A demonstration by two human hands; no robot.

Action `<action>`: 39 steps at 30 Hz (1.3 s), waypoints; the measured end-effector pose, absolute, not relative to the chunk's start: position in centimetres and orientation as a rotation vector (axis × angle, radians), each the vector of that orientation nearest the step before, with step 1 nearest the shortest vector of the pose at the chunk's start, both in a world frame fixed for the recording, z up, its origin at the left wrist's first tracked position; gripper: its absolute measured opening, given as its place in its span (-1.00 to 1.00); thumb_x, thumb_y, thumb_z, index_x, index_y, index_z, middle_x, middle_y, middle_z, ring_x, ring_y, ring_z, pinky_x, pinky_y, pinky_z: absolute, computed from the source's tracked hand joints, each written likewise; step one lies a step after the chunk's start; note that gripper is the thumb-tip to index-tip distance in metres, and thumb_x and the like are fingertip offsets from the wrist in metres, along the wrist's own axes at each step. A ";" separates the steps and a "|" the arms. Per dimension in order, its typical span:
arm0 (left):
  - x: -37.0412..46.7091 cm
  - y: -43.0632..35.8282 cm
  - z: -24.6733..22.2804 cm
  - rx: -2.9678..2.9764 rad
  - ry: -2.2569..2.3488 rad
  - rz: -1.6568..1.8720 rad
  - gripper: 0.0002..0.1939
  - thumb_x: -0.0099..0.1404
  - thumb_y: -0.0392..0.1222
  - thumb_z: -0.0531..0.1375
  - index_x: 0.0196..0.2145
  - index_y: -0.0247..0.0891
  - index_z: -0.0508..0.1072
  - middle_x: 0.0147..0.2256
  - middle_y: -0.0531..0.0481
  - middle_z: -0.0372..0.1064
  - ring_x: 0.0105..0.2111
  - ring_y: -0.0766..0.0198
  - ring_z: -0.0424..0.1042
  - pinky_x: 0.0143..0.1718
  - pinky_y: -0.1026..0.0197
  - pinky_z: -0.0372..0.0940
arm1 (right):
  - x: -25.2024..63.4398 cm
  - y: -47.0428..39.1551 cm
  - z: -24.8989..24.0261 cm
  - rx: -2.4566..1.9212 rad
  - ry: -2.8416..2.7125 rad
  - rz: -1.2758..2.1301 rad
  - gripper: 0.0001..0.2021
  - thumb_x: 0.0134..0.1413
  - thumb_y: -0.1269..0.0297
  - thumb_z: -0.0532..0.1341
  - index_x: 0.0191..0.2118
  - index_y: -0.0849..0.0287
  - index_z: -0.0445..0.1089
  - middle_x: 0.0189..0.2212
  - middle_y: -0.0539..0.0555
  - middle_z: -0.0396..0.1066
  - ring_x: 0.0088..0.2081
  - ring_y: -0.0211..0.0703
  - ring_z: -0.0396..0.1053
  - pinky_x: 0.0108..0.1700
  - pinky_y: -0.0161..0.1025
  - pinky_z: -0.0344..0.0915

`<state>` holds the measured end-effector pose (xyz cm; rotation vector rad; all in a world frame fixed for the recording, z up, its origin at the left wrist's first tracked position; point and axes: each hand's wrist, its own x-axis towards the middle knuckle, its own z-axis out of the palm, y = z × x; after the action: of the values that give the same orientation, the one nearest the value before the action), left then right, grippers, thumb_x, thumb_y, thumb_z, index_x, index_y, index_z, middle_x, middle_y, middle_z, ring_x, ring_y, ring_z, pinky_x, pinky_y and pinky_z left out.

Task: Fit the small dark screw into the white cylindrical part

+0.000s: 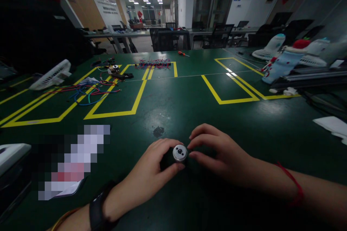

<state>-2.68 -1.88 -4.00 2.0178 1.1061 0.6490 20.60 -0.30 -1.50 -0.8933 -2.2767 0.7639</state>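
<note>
A small silver metal cylinder [180,153], like a little motor, stands on the green table in front of me. Its round end face points up, with a dark centre and small dark holes. My left hand [159,162] has thumb and fingers around its left side and grips it. My right hand [217,149] is just to the right of the cylinder, fingers curved and apart, fingertips close to its rim. I see nothing between those fingers, and whether they touch the rim I cannot tell.
Left lie a blurred-out phone-like object [78,162], loose coloured wires [89,92] and a white fan [52,75]. Farther back are a wire bundle [154,64] and an orange screwdriver [183,53]. Right are a blue bottle-like object [282,65], dark metal bars [311,79] and white paper [330,125].
</note>
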 end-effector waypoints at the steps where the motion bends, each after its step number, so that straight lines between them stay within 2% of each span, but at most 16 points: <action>1: -2.7 -1.9 -4.0 2.015 1.107 0.652 -0.64 0.30 -0.23 0.25 0.01 0.00 0.29 -0.03 0.07 0.34 -0.03 0.14 0.33 0.05 0.05 0.20 | 20.1 -0.2 -1.1 -0.876 -2.271 0.752 -0.85 0.15 0.35 0.24 -0.14 0.17 0.43 -0.12 0.10 0.33 -0.13 -0.19 0.35 -0.08 -0.25 0.32; 10: -2.6 -1.9 -4.3 2.017 1.085 0.676 -0.64 0.29 -0.28 0.24 0.00 -0.03 0.30 -0.04 0.08 0.34 -0.03 0.16 0.33 0.02 0.08 0.22 | 17.8 0.0 0.2 -0.960 -2.384 0.675 -0.86 0.13 0.27 0.25 -0.20 0.16 0.46 -0.17 0.08 0.39 -0.20 -0.13 0.36 -0.15 -0.18 0.28; 14: -2.6 -1.9 -4.2 2.008 1.092 0.670 -0.63 0.29 -0.27 0.25 0.00 0.00 0.29 -0.05 0.11 0.34 -0.03 0.18 0.33 0.03 0.08 0.21 | 19.0 -0.2 0.2 -1.053 -2.202 0.805 -0.81 0.10 0.24 0.26 -0.16 0.15 0.41 -0.21 0.06 0.38 -0.26 -0.17 0.34 -0.24 -0.22 0.28; 17: -2.7 -1.9 -4.0 2.021 1.100 0.662 -0.62 0.28 -0.26 0.26 0.00 0.03 0.29 -0.04 0.12 0.34 -0.03 0.18 0.33 0.04 0.07 0.20 | 20.8 0.3 -0.9 -1.194 -2.008 1.003 -0.86 0.17 0.23 0.21 -0.20 0.15 0.40 -0.32 0.03 0.39 -0.34 -0.21 0.33 -0.34 -0.26 0.26; 20: -2.7 -1.8 -4.0 2.032 1.107 0.651 -0.62 0.29 -0.23 0.26 0.02 0.03 0.28 -0.03 0.12 0.34 -0.02 0.18 0.33 0.05 0.06 0.20 | 22.5 0.8 -2.5 -1.283 -1.760 1.224 -0.84 0.19 0.17 0.20 -0.26 0.15 0.41 -0.39 0.00 0.38 -0.38 -0.24 0.32 -0.36 -0.28 0.26; 25: -2.9 -1.7 -4.3 2.045 1.106 0.637 -0.60 0.30 -0.20 0.25 0.05 0.02 0.26 0.00 0.07 0.33 0.00 0.15 0.32 0.06 0.03 0.21 | 23.6 0.7 -4.1 -1.260 -1.434 1.369 -0.81 0.16 0.11 0.23 -0.29 0.13 0.41 -0.43 -0.03 0.37 -0.41 -0.28 0.31 -0.40 -0.32 0.23; 39: -3.1 -1.8 -4.2 2.056 1.119 0.621 -0.60 0.30 -0.19 0.24 0.06 0.01 0.27 0.02 0.04 0.33 0.02 0.12 0.32 0.07 0.00 0.22 | 23.3 0.5 -3.7 -1.233 -1.401 1.406 -0.81 0.14 0.13 0.25 -0.32 0.15 0.43 -0.46 -0.02 0.38 -0.42 -0.29 0.33 -0.41 -0.34 0.26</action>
<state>-3.05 -1.83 -4.22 2.0561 1.1194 0.6205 23.30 0.51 -3.71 -1.2329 -1.4014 1.4063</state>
